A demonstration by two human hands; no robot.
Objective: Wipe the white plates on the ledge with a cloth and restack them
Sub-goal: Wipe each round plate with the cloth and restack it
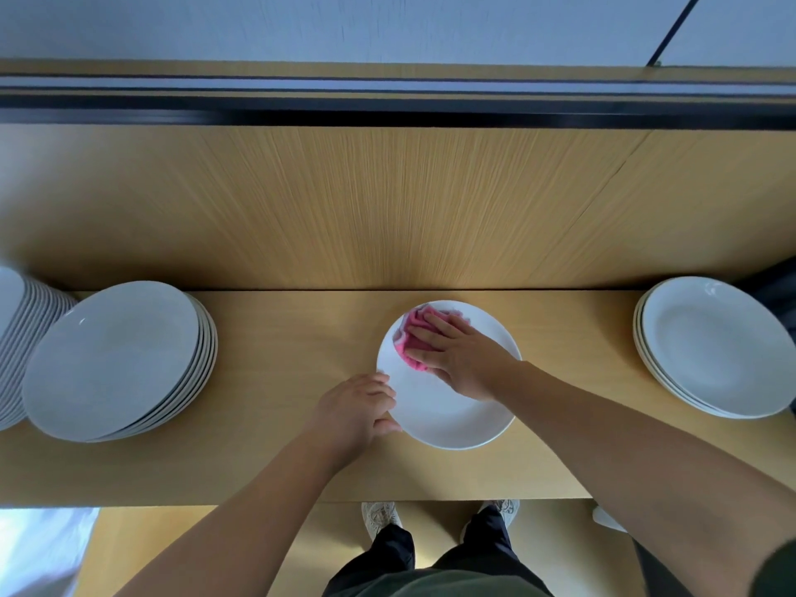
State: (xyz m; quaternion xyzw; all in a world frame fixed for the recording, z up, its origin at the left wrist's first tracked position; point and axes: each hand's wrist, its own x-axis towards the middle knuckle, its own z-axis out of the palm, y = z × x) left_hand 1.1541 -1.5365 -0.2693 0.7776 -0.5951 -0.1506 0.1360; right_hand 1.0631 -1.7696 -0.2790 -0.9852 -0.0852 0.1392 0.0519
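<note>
A single white plate (443, 411) lies flat on the wooden ledge (280, 338) in the middle. My right hand (456, 359) presses a pink cloth (411, 333) onto the plate's upper left part, fingers spread over the cloth. My left hand (357, 409) grips the plate's left rim, thumb on the near edge. A stack of several white plates (116, 359) stands at the left, and a shorter stack of white plates (715, 346) stands at the right.
A tall pile of smaller white plates (21, 338) sits at the far left edge. A wooden wall panel (387, 209) rises behind the ledge. Below the front edge I see my legs and shoes (379, 517) on the floor.
</note>
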